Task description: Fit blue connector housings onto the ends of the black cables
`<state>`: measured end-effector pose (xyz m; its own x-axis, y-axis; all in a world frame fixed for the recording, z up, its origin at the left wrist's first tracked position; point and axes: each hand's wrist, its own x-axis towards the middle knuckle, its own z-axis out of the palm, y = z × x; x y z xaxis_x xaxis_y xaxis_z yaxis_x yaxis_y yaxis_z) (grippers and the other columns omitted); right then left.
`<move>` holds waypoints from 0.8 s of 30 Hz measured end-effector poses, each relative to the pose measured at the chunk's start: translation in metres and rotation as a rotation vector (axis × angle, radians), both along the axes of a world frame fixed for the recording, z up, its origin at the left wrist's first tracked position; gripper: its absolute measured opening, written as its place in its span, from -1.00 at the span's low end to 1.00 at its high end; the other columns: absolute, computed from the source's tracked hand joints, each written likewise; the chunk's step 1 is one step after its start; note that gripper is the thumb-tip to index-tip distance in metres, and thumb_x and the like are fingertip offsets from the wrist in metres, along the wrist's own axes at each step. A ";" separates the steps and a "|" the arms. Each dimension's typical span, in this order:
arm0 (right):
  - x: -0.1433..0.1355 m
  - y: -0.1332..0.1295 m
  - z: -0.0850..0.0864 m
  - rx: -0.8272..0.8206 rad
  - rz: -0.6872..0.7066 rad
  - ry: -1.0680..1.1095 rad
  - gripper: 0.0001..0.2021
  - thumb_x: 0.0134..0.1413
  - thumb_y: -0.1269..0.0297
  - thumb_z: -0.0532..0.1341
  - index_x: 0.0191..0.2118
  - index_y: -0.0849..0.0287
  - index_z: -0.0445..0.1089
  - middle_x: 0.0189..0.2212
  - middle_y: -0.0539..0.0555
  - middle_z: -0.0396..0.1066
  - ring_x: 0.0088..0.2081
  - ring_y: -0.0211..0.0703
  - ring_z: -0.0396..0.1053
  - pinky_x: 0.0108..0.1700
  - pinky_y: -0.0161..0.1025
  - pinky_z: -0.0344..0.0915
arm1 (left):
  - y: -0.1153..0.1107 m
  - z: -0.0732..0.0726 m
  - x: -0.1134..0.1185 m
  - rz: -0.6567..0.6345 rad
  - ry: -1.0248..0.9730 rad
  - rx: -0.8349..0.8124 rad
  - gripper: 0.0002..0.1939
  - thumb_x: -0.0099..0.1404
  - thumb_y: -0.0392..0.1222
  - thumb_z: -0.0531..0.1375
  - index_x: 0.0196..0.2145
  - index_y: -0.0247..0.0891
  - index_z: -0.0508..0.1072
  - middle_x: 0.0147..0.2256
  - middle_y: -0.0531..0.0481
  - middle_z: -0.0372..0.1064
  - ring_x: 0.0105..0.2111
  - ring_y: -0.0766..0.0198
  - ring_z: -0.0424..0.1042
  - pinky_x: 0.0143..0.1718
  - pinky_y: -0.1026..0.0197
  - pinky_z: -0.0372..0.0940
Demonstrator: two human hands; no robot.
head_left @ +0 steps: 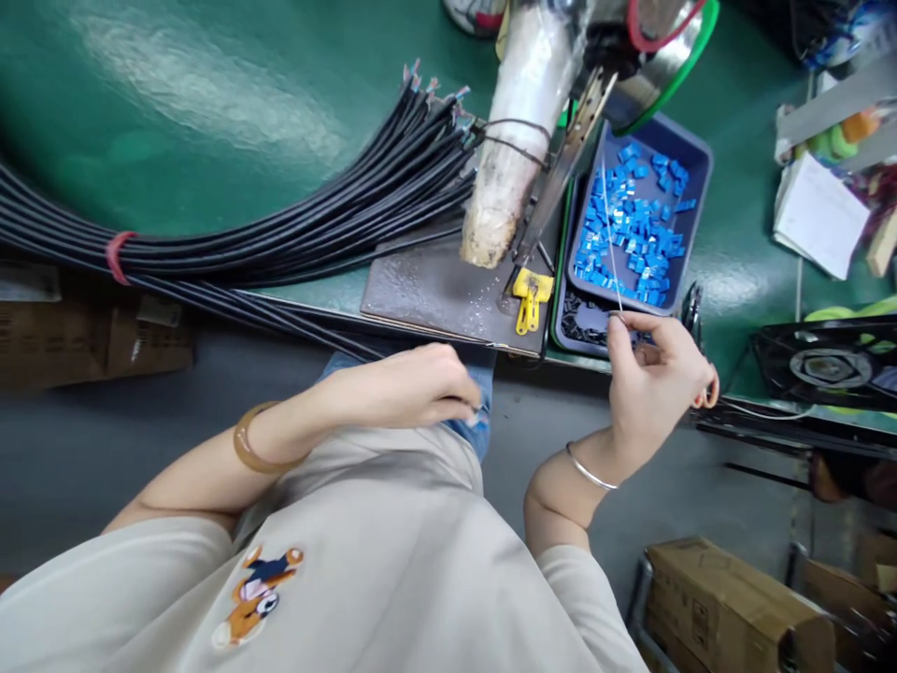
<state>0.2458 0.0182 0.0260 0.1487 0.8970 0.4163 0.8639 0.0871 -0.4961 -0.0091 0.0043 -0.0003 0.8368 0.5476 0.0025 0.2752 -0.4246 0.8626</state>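
My left hand (427,383) is closed in front of my lap, below the table edge; a small light thing shows at its fingertips, too blurred to name. My right hand (651,374) pinches the end of a thin solder wire (609,224) between thumb and forefinger. That wire runs up over a grey bin (701,187) of blue connectors (631,224) towards a spool with a green rim (693,61). Below the blue parts, black pieces (581,318) lie in a second bin.
Black cables (280,243), tied with a red band (119,257), lie along the table's left. A plastic-wrapped cylinder (519,121) overhangs a brown board (427,290) with a yellow clip (531,297). A black fan (827,366) stands right; cardboard boxes (729,598) are lower right.
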 end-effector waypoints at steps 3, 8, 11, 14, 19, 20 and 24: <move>0.015 0.004 -0.001 -0.096 0.036 -0.046 -0.86 0.13 0.25 0.27 -0.28 0.17 0.55 -0.55 -0.07 0.32 -0.57 -0.40 0.03 -0.41 -0.30 0.07 | 0.001 -0.003 -0.014 -0.186 -0.126 -0.375 -0.63 0.38 -0.19 0.14 -0.58 -0.32 0.40 -0.63 0.05 0.33 -0.62 0.44 0.22 -0.53 0.35 0.13; 0.033 0.011 -0.001 -0.099 -0.078 -0.135 -0.86 0.09 0.22 0.30 -0.34 0.18 0.55 -0.60 -0.06 0.28 -0.58 -0.37 0.05 -0.39 -0.27 0.08 | -0.008 -0.002 -0.015 0.402 -0.388 -0.607 -0.78 0.28 -0.21 0.23 -0.49 -0.36 0.46 -0.64 0.08 0.33 -0.64 0.49 0.23 -0.60 0.42 0.13; 0.041 0.019 -0.001 -0.165 -0.126 -0.213 -0.88 0.01 0.23 0.36 -0.38 0.17 0.55 -0.61 -0.03 0.30 -0.58 -0.34 0.09 -0.37 -0.25 0.09 | -0.010 0.002 -0.007 0.529 -0.463 -0.548 -0.89 0.19 -0.26 0.31 -0.40 -0.39 0.51 -0.57 0.06 0.38 -0.59 0.48 0.31 -0.55 0.44 0.22; 0.043 0.026 0.001 -0.283 -0.156 -0.288 -0.86 -0.06 0.21 0.40 -0.38 0.16 0.57 -0.57 0.03 0.37 -0.55 -0.30 0.14 -0.34 -0.22 0.10 | -0.005 0.004 -0.001 0.553 -0.483 -0.454 -0.87 0.15 -0.27 0.35 -0.35 -0.40 0.54 -0.55 0.05 0.38 -0.55 0.49 0.33 -0.50 0.45 0.26; 0.037 0.031 0.009 -0.426 -0.168 -0.338 -0.87 -0.06 0.23 0.40 -0.37 0.14 0.56 -0.52 0.07 0.46 -0.53 -0.29 0.17 -0.30 -0.22 0.10 | 0.003 0.001 0.003 0.690 -0.613 -0.516 -0.88 0.19 -0.26 0.33 -0.41 -0.37 0.48 -0.57 0.05 0.41 -0.63 0.53 0.27 -0.60 0.48 0.19; 0.036 0.031 0.010 -0.432 -0.158 -0.329 -0.89 -0.06 0.25 0.39 -0.38 0.14 0.55 -0.51 0.06 0.47 -0.53 -0.29 0.17 -0.30 -0.22 0.10 | 0.003 0.000 0.003 0.711 -0.632 -0.536 -0.87 0.21 -0.25 0.31 -0.42 -0.37 0.47 -0.58 0.05 0.41 -0.67 0.55 0.22 -0.64 0.48 0.13; 0.033 0.030 0.009 -0.387 -0.096 -0.283 -0.96 -0.07 0.36 0.36 -0.42 0.14 0.51 -0.54 -0.02 0.41 -0.54 -0.33 0.17 -0.33 -0.26 0.08 | 0.001 0.000 0.003 0.717 -0.681 -0.611 -0.81 0.27 -0.18 0.27 -0.41 -0.35 0.42 -0.59 0.05 0.40 -0.74 0.58 0.11 -0.72 0.45 -0.02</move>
<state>0.2792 0.0477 0.0351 0.1678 0.9816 0.0906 0.9646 -0.1445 -0.2207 -0.0062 0.0052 -0.0001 0.2618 0.9604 -0.0957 -0.3155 0.1789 0.9319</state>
